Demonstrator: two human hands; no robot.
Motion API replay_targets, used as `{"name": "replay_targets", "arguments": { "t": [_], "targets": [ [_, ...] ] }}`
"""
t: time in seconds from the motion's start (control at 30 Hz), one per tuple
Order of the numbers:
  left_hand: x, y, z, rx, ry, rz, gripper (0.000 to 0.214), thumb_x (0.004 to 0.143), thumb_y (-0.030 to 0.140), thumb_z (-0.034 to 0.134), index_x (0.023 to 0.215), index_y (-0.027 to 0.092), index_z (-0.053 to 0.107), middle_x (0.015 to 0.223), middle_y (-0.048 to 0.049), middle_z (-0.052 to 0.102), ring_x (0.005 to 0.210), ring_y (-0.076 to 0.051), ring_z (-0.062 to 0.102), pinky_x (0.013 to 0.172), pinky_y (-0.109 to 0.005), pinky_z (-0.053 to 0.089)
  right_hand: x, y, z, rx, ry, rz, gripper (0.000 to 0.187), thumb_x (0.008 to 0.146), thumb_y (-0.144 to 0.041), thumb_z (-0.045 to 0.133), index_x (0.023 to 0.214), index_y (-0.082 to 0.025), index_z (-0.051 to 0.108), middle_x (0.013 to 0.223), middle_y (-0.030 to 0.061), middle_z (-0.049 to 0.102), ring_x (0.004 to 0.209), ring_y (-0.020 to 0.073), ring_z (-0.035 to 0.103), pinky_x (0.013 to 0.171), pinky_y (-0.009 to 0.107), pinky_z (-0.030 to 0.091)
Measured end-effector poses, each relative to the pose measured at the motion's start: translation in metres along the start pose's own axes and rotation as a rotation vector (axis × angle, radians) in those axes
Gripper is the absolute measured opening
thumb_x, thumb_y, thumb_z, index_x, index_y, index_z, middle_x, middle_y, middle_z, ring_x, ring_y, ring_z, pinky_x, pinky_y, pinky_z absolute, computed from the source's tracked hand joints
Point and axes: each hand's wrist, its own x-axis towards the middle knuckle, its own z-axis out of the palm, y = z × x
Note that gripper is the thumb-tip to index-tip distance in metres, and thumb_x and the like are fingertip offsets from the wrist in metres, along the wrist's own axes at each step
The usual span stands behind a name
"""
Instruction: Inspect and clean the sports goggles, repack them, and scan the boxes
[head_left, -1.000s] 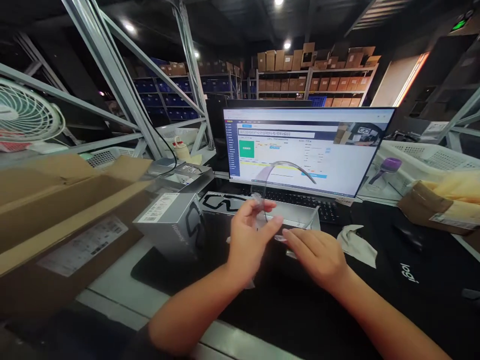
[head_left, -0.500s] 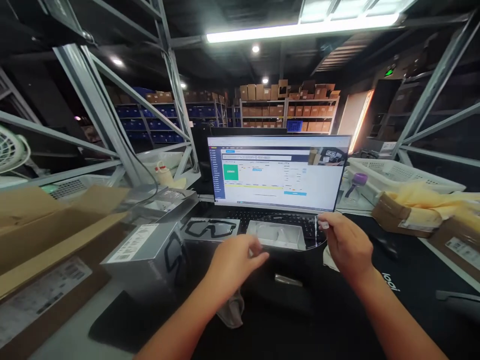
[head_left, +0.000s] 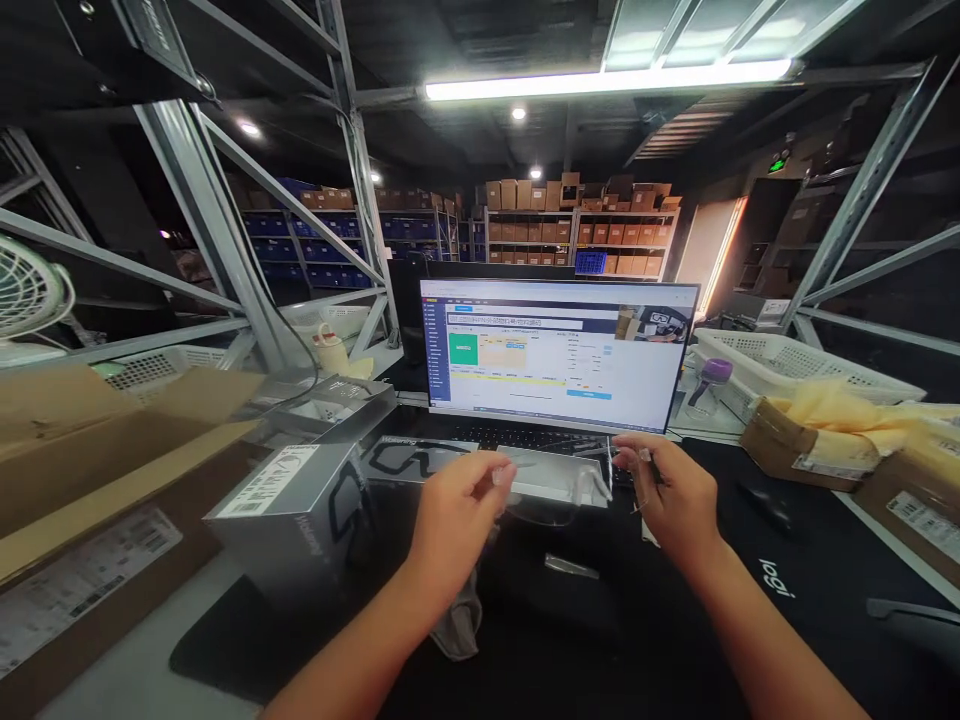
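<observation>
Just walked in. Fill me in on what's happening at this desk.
A person sits at a black desk mat in a warehouse, facing a lit monitor. Both hands are raised in front of the keyboard, holding a clear curved lens between them: the left hand pinches one end, the right hand the other. It hangs over an open grey tray. A grey product box printed with goggles stands to the left, beside an open cardboard carton. A grey cloth lies under the left wrist.
</observation>
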Motion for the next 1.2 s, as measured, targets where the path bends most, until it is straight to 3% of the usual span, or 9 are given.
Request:
{"name": "replay_targets", "arguments": {
  "t": [0.3, 0.9, 1.03, 1.2],
  "targets": [
    [-0.01, 0.01, -0.007, 0.127, 0.121, 0.367, 0.01, 0.095, 0.017, 0.059, 0.091, 0.018, 0.068, 0.068, 0.0027, 0.062, 0.059, -0.01, 0.055, 0.059, -0.022, 0.042, -0.005, 0.003, 0.013, 0.04, -0.039, -0.005, 0.013, 0.1, -0.019, 0.055, 0.106, -0.019, 0.066, 0.099, 0.0065, 0.077, 0.085, 0.0205, 0.076, 0.073, 0.031, 0.062],
    [-0.014, 0.014, -0.009, 0.163, 0.109, 0.413, 0.011, 0.096, 0.016, 0.057, 0.092, 0.019, 0.067, 0.068, 0.0018, 0.061, 0.058, -0.011, 0.054, 0.057, -0.023, 0.041, -0.004, -0.003, 0.014, 0.133, -0.068, 0.063, 0.016, 0.1, -0.018, 0.053, 0.107, -0.018, 0.067, 0.097, 0.0073, 0.077, 0.088, 0.0198, 0.075, 0.078, 0.031, 0.063],
    [-0.015, 0.013, -0.007, 0.043, 0.06, 0.28, 0.017, 0.097, 0.022, 0.055, 0.087, 0.02, 0.068, 0.065, 0.0015, 0.06, 0.057, -0.011, 0.054, 0.057, -0.024, 0.042, -0.005, -0.005, 0.013, 0.142, -0.05, 0.055, 0.015, 0.099, -0.018, 0.055, 0.107, -0.019, 0.068, 0.094, 0.006, 0.077, 0.081, 0.019, 0.076, 0.072, 0.03, 0.063],
    [-0.009, 0.004, 0.001, -0.645, 0.009, -0.16, 0.029, 0.092, 0.049, 0.064, 0.087, 0.02, 0.064, 0.065, 0.0017, 0.065, 0.044, -0.01, 0.054, 0.044, -0.021, 0.042, -0.008, -0.012, 0.013, 0.146, -0.061, -0.057, 0.016, 0.1, -0.018, 0.054, 0.105, -0.02, 0.069, 0.099, 0.0066, 0.077, 0.091, 0.0206, 0.075, 0.082, 0.034, 0.064]
  ]
}}
